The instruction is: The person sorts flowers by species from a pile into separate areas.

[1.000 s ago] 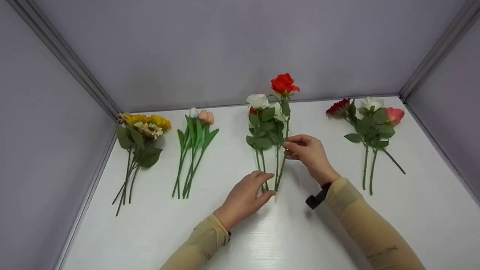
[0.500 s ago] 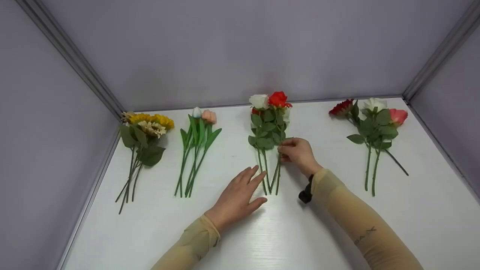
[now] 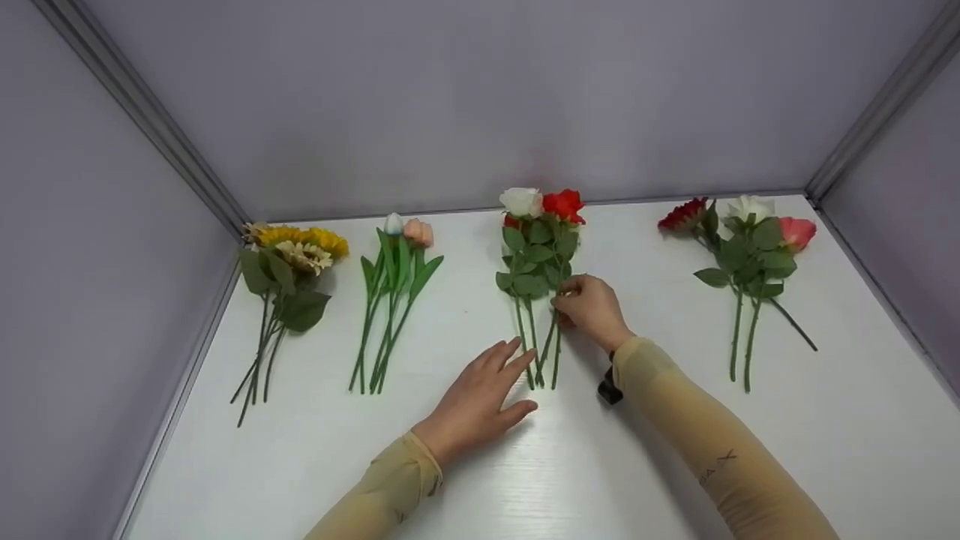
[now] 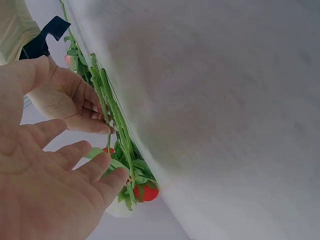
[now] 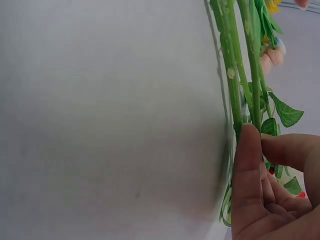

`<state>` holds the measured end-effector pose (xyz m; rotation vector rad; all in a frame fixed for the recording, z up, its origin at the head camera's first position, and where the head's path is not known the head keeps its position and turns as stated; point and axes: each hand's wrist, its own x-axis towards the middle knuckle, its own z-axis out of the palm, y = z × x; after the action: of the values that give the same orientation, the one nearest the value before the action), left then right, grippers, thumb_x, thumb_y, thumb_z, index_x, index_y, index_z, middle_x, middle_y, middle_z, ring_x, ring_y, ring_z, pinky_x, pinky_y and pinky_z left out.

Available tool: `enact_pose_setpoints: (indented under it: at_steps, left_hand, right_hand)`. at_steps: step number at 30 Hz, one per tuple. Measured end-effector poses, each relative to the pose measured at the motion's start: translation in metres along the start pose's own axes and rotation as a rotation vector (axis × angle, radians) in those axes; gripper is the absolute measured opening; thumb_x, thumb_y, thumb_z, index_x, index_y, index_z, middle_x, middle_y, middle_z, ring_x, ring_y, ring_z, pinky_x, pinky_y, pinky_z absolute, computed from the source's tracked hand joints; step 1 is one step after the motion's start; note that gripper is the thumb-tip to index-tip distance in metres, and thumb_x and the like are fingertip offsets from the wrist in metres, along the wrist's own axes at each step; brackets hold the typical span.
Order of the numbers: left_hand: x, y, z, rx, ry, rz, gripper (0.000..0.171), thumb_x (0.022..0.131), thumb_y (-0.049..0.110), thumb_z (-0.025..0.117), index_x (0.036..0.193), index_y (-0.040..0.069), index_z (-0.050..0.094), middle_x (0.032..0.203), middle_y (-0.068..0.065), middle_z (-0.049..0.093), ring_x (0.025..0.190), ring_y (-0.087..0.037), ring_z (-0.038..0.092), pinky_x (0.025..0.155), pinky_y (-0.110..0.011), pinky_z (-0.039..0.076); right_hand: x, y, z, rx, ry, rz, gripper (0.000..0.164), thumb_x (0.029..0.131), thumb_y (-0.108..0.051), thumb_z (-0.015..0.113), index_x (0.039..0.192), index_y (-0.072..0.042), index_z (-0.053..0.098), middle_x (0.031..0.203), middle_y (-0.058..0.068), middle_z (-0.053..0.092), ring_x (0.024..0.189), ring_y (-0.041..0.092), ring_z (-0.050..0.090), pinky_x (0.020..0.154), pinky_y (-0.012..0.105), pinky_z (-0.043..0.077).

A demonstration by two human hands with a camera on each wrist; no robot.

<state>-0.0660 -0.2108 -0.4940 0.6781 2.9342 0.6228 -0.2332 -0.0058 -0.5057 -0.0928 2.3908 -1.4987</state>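
My right hand (image 3: 592, 309) pinches the stem of a red rose (image 3: 562, 205) between thumb and fingers; the right wrist view shows the green stem (image 5: 254, 75) at the fingertips. That rose lies over a bunch with a white rose (image 3: 521, 202), green leaves and several stems. Part of another red bloom shows beneath the white one. My left hand (image 3: 480, 397) is spread with straight fingers beside the lower stem ends, holding nothing. In the left wrist view its open palm (image 4: 55, 185) faces the stems (image 4: 112, 100).
On the white table (image 3: 300, 472), yellow and cream sunflowers (image 3: 300, 247) lie at far left, tulips (image 3: 394, 281) right of them. A mixed bunch (image 3: 750, 255) with dark red, white and pink flowers lies at right. Grey panels (image 3: 480, 97) stand behind and at both sides.
The red rose has come down from above the bunch to beside the white rose, with my right hand moving slightly left. My left hand has drawn back from the stem ends and spread its fingers.
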Motion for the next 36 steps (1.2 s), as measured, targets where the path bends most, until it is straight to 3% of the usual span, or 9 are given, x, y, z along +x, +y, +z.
enact_pose_setpoints:
  at_steps: [17,23,26,30,33,36]
  left_hand:
    - [0.0,0.002,0.002,-0.031,-0.028,-0.002,0.071,0.103,0.046,0.06,0.161,0.017,0.034,0.166,-0.01,0.027,0.153,-0.03,0.024,0.122,-0.047,0.025]
    - [0.003,0.004,0.0,0.018,-0.009,0.019,0.071,0.102,0.047,0.061,0.161,0.015,0.035,0.165,-0.011,0.03,0.152,-0.031,0.025,0.122,-0.047,0.025]
    - [0.01,0.009,-0.001,0.113,0.015,0.055,0.071,0.102,0.047,0.062,0.16,0.015,0.037,0.164,-0.012,0.033,0.151,-0.032,0.028,0.121,-0.048,0.025]
    - [0.023,0.02,-0.002,0.254,0.032,0.104,0.072,0.101,0.052,0.061,0.159,0.016,0.038,0.164,-0.012,0.032,0.151,-0.033,0.028,0.122,-0.05,0.024]
    - [0.032,0.033,-0.004,0.307,0.012,0.126,0.074,0.1,0.056,0.059,0.161,0.019,0.036,0.166,-0.011,0.028,0.153,-0.033,0.024,0.123,-0.051,0.02]
    - [0.042,0.05,-0.003,0.334,-0.016,0.15,0.076,0.1,0.059,0.056,0.162,0.022,0.032,0.168,-0.008,0.025,0.154,-0.031,0.019,0.124,-0.05,0.015]
  right_hand:
    - [-0.004,0.004,0.001,-0.045,0.026,-0.047,0.028,0.094,-0.018,0.072,0.116,0.0,0.068,0.088,0.012,0.071,0.073,0.021,0.068,0.062,0.031,0.055]
    - [-0.006,0.004,-0.009,-0.081,0.025,-0.057,0.03,0.097,-0.02,0.069,0.12,-0.001,0.068,0.089,0.011,0.068,0.073,0.021,0.067,0.061,0.03,0.053]
    - [-0.008,0.005,-0.026,-0.124,0.032,-0.057,0.031,0.099,-0.02,0.065,0.125,-0.002,0.067,0.095,0.012,0.067,0.079,0.022,0.065,0.066,0.032,0.053]
    - [-0.01,0.012,-0.062,-0.21,0.079,-0.057,0.028,0.101,-0.02,0.061,0.121,-0.003,0.068,0.108,0.014,0.065,0.094,0.027,0.059,0.081,0.038,0.051]
    - [-0.012,0.024,-0.095,-0.264,0.145,-0.079,0.028,0.102,-0.021,0.059,0.119,-0.001,0.068,0.113,0.017,0.066,0.099,0.029,0.058,0.087,0.041,0.049]
    - [-0.018,0.037,-0.13,-0.303,0.213,-0.09,0.031,0.103,-0.023,0.057,0.119,0.001,0.068,0.114,0.02,0.067,0.097,0.03,0.06,0.084,0.042,0.049]
